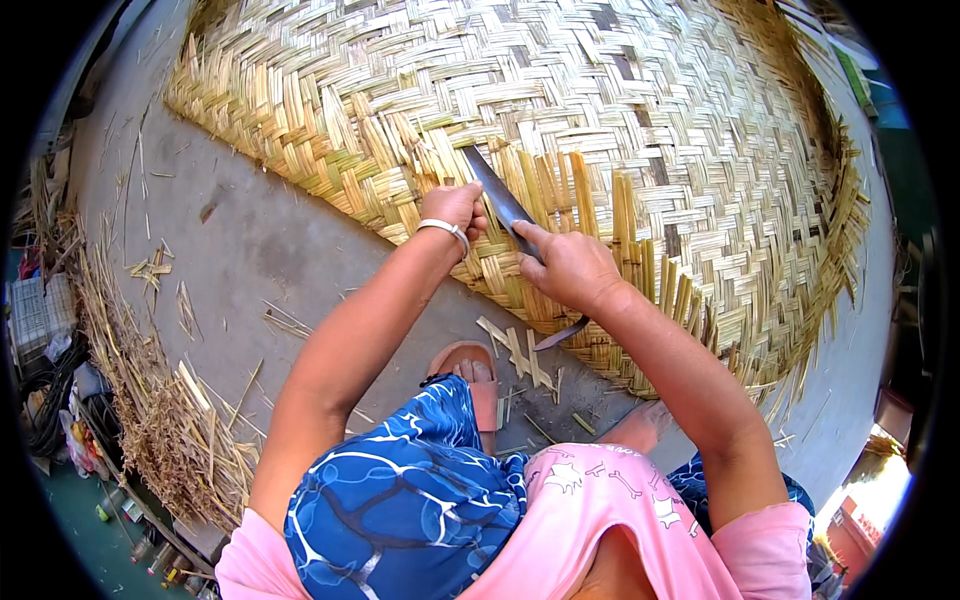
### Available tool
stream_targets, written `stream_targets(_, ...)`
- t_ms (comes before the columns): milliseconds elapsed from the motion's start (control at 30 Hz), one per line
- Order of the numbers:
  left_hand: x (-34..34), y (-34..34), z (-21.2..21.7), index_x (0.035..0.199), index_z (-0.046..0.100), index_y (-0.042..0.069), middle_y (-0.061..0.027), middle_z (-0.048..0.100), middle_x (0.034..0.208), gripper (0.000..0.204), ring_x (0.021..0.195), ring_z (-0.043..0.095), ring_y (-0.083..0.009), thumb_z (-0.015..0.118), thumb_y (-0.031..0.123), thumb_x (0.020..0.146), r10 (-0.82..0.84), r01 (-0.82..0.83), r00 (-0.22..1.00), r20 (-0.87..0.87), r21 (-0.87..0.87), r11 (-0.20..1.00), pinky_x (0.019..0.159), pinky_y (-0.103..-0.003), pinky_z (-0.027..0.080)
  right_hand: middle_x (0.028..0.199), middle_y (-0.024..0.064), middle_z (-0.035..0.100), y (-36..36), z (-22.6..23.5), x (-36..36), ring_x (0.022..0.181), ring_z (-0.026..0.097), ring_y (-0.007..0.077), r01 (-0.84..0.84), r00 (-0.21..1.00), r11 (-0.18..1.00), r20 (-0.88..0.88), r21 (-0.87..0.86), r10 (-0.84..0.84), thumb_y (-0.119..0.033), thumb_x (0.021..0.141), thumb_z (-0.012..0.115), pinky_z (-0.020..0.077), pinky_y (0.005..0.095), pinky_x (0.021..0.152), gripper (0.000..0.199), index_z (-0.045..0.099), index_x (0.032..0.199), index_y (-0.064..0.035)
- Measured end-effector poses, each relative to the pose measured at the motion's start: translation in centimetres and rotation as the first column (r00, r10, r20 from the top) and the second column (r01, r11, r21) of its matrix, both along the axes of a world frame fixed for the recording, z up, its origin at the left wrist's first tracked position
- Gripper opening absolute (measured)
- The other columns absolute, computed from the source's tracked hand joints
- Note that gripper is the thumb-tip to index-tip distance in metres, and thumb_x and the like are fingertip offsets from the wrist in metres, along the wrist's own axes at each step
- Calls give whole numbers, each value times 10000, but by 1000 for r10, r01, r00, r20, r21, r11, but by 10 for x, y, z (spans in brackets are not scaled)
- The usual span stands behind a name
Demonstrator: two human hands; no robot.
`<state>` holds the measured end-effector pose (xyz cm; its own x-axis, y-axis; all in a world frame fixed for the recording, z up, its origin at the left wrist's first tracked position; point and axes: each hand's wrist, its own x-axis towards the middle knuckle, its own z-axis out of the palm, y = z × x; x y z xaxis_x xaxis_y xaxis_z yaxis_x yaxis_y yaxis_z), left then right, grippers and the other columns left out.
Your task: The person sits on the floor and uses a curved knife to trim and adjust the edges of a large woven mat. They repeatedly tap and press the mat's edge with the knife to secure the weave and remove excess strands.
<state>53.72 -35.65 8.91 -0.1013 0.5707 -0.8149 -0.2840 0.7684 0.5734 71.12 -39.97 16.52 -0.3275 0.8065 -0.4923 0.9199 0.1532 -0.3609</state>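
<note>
Knife (503,200) in right hand (570,265) grip, left hand (455,208) on woven mat (600,120)

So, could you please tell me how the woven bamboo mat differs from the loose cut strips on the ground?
The large woven bamboo mat is interlaced in a herringbone pattern; the short loose cut bamboo strips lie scattered and unwoven. The mat spreads beyond the hands; the strips sit beside the sandalled foot. Both are pale yellow.

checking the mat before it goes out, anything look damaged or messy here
The woven mat has a ragged near edge: loose strip ends stick out unwoven beside the knife that the right hand holds and the left hand steadies. Cut strip scraps litter the floor by the sandal.
</note>
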Motion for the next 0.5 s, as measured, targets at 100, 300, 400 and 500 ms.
stream_targets(100,5,1,-6,702,522,102,-10,553,560,290,426,553,-110,635,275,906,-5,8,998,-58,37,999,324,-234,388,841,156,690,0,0,1,790,671,337,-39,998,999,50,32,37,-310,853,551,533,471,703,441,555,1282,-208)
stream_targets(300,-8,5,0,663,568,42,-120,586,581,403,572,630,-267,682,377,857,-463,757,411,-786,11,654,506,-371,491,804,144,688,1,6,0,751,676,323,-113,989,991,100,74,105,-257,865,510,535,470,662,429,545,1286,-177)
stream_targets(400,-1,-1,7,711,556,42,-189,593,641,444,683,616,-372,705,448,809,-364,797,217,-906,-52,602,640,-446,480,781,139,684,0,17,8,722,675,324,-155,979,988,138,23,150,-242,871,494,533,471,637,409,543,1268,-155)
stream_targets(500,-13,-9,3,738,518,55,-174,614,667,437,646,608,-364,690,447,825,-300,775,266,-916,19,631,600,-472,458,769,136,681,-10,43,27,700,670,331,-190,959,979,198,-77,202,-241,866,499,528,472,617,395,540,1246,-142)
